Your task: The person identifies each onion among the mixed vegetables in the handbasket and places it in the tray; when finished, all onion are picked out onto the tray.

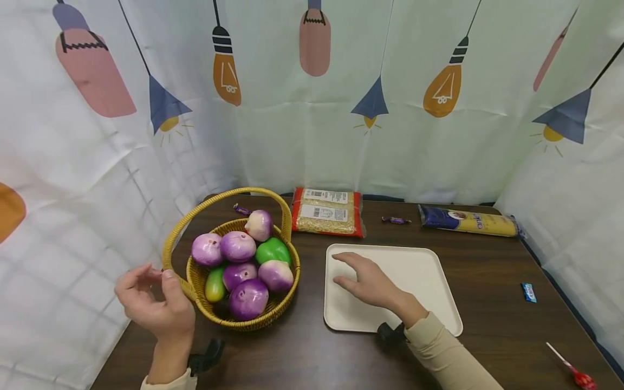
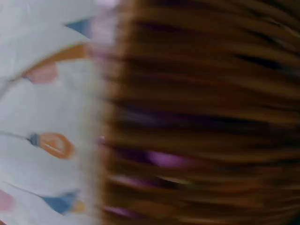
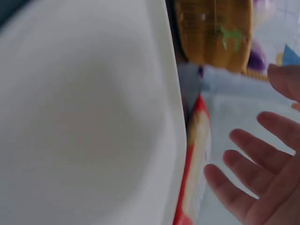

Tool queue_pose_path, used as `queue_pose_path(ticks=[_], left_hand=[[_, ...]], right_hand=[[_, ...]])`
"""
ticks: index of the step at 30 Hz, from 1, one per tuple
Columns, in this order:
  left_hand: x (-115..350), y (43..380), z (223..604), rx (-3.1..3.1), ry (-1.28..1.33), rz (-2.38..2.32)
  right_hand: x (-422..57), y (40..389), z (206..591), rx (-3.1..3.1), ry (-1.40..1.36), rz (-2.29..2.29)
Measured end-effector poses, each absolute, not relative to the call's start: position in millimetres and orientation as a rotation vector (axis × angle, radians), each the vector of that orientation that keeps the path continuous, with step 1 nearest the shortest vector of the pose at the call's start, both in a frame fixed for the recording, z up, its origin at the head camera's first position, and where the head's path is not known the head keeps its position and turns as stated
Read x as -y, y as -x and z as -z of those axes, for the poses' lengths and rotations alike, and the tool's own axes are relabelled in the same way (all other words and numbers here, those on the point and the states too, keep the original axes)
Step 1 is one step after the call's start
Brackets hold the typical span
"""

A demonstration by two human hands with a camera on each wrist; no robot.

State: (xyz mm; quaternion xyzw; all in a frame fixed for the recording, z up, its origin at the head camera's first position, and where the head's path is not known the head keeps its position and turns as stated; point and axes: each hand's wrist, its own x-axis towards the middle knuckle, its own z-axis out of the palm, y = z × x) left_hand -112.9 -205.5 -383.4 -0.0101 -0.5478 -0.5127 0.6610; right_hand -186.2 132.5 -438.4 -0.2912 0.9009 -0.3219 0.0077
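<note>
A yellow woven basket (image 1: 287, 309) with a tall arched handle holds several purple-and-white round vegetables (image 1: 248, 299), a green pepper (image 1: 274, 251) and a yellow-green oblong vegetable (image 1: 215, 284). My left hand (image 1: 158, 303) is at the basket's left side, its fingers loosely bent and nothing visible in them; the thumb tip is close to the handle's base. In the left wrist view the blurred basket wall (image 2: 201, 93) fills most of the picture, and the hand is out of sight. Over a white tray (image 1: 414, 271) hovers my right hand (image 1: 368, 279), fingers spread and holding nothing.
Behind the tray lie a red-edged bag of grain (image 1: 326, 212), a small purple-wrapped candy (image 1: 396, 220) and a blue-and-yellow pasta pack (image 1: 470, 222). Toward the right edge are a blue wrapped candy (image 1: 528, 292) and a red lollipop (image 1: 582, 379). A patterned curtain (image 1: 312, 135) surrounds the table.
</note>
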Motion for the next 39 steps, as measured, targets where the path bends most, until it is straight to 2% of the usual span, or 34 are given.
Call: queue_pose_path(ticks=[7,9,17,24,32,36,39], left_hand=[[238.7,122.9,440.4,1.693,-0.497,1.457],[242.3,126.4,446.8,1.776,-0.584,1.518],[246.0,143.5,460.6,1.800,-0.612,1.429],[247.6,149.0,467.0,1.794,-0.558,1.379],[253.2,151.3,471.4,1.842,-0.465,1.290],[257.2,153.5,469.8,1.885,-0.456,1.271],[258.3,152.8,470.1,1.892,-0.474,1.329]], right_hand=[[-79.9,175.1,446.8,-2.650,0.941,1.449],[-66.1,172.2,446.4,-2.634,0.929,1.504],[-25.6,165.8,449.6,-2.677,0.870,1.446],[-9.7,164.1,460.5,-2.783,0.883,1.372],[-31.6,168.0,446.7,-2.696,0.910,1.752],[-65.7,183.2,437.6,-2.547,0.773,1.907],[-96.1,198.8,440.6,-2.590,0.614,1.846]])
